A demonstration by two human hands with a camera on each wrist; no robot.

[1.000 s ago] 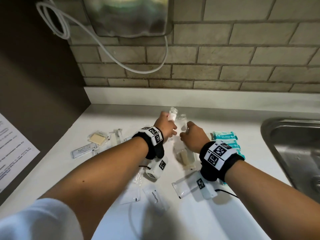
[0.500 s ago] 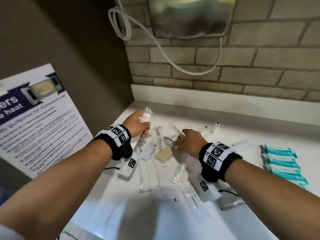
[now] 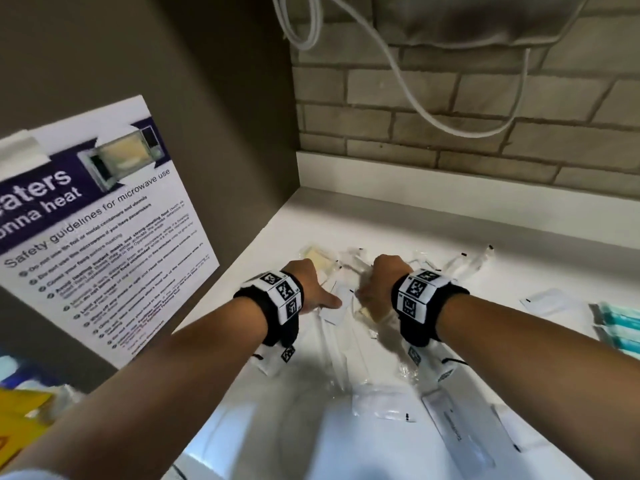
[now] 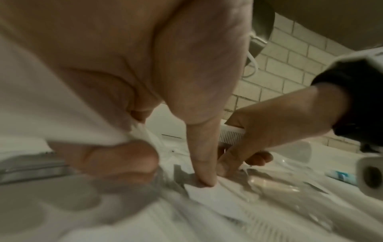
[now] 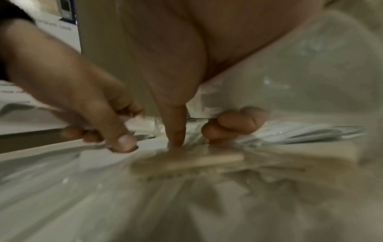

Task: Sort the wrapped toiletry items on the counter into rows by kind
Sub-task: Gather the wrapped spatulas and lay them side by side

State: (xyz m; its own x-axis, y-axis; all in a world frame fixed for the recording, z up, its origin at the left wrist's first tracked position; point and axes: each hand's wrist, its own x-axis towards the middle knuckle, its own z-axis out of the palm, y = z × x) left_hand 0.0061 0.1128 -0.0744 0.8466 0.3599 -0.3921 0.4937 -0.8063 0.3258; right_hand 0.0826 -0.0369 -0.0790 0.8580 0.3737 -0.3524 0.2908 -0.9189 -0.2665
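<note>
Many clear-wrapped toiletry items lie heaped on the white counter (image 3: 450,233). My left hand (image 3: 322,292) is low over the heap. Its thumb presses a small white sachet (image 4: 209,194), while its curled fingers (image 4: 116,160) hold a clear-wrapped packet (image 4: 143,131) against the palm. Close beside it, my right hand (image 3: 374,289) grips a wrapped white comb (image 4: 230,134) together with some crinkled wrapper. Its thumb (image 5: 176,139) points down onto the heap by a beige wrapped bar (image 5: 186,160). Another beige soap packet (image 3: 318,259) lies just beyond the left hand.
Teal packets (image 3: 616,323) lie in a row at the right edge, with a white sachet (image 3: 547,301) near them. A labelled flat packet (image 3: 457,427) and a clear packet (image 3: 384,403) lie near me. A microwave safety poster (image 3: 104,220) hangs on the left wall; brick wall behind.
The view has swung left, away from the sink. Both hands have come down together onto the heap; the left hand, raised with a packet before, now has its thumb on the white sachet.
</note>
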